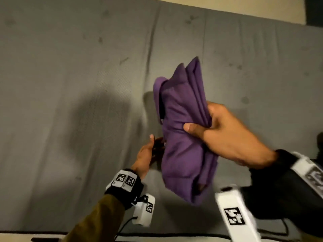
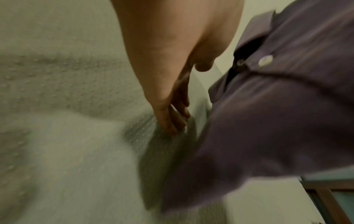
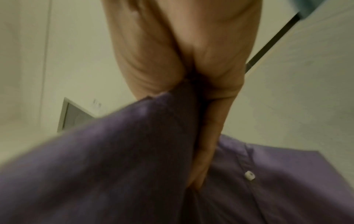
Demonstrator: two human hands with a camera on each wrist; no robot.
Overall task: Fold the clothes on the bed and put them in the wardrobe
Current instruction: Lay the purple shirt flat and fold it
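A folded purple button-up shirt (image 1: 183,130) hangs in the air above the grey mattress (image 1: 70,84). My right hand (image 1: 218,133) grips its right edge, thumb on top and fingers underneath; the right wrist view shows that hand (image 3: 203,136) clamped on the shirt (image 3: 114,166) near a white button. My left hand (image 1: 148,152) is just left of the bundle with straight fingers, holding nothing. In the left wrist view its fingers (image 2: 174,115) point down beside the shirt (image 2: 268,121), over the mattress (image 2: 57,75).
The bare grey mattress fills the head view, with a cream wall (image 1: 244,7) beyond its far edge. Its dark-piped near edge (image 1: 157,235) runs along the bottom. A dark object (image 1: 319,145) sits at the right border. A wooden frame (image 2: 329,197) shows at lower right.
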